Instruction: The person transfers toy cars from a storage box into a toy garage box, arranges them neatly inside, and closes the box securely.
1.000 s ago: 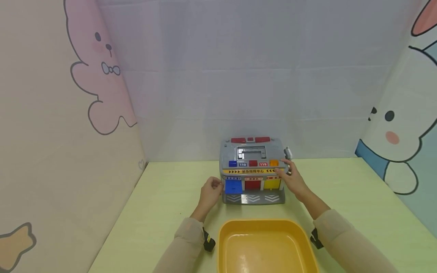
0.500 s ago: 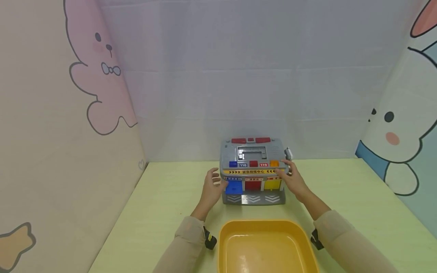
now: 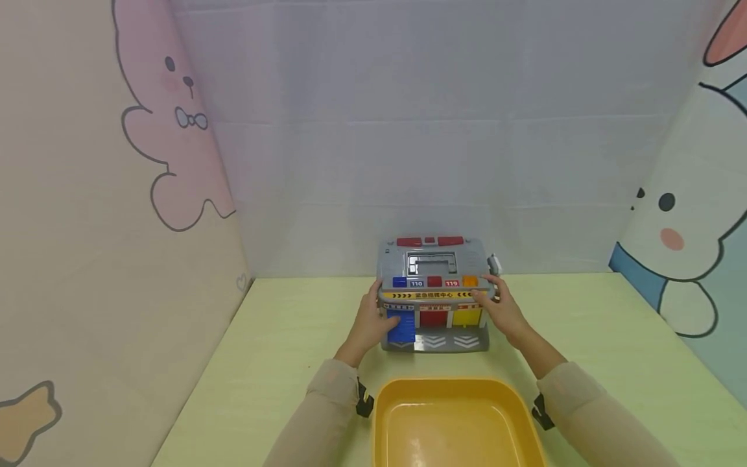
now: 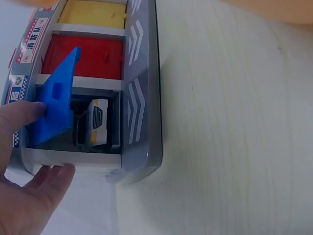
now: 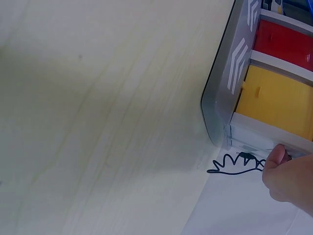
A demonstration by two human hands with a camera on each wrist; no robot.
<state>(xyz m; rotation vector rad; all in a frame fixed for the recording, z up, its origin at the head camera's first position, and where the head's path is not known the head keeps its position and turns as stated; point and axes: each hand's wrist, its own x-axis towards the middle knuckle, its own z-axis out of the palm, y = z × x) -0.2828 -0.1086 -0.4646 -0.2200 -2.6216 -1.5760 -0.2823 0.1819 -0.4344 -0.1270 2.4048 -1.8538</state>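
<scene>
A grey toy garage (image 3: pixel 432 296) stands against the back wall, with blue, red and yellow doors. My left hand (image 3: pixel 369 325) is at its left side: the thumb presses the blue door (image 4: pixel 57 100), the other fingers lie along the side wall. That door hangs ajar, tilted outward, and a white toy car (image 4: pixel 99 122) shows in the bay behind it. The red door (image 4: pixel 93 56) and the yellow door (image 5: pixel 275 100) are closed. My right hand (image 3: pixel 503 314) grips the garage's right side near the roof edge; some of its fingers are hidden.
An orange-yellow tray (image 3: pixel 458 383) stands on the pale green table (image 3: pixel 280 363) in front of the garage. A black coiled cord (image 5: pixel 234 171) hangs by the garage's right side, and a white piece (image 3: pixel 494 264) sticks out there. Patterned walls stand left and right.
The left hand has moved in to the garage's left side, its thumb now on the blue door. The blue door has swung lower from its raised position. The right hand stays put.
</scene>
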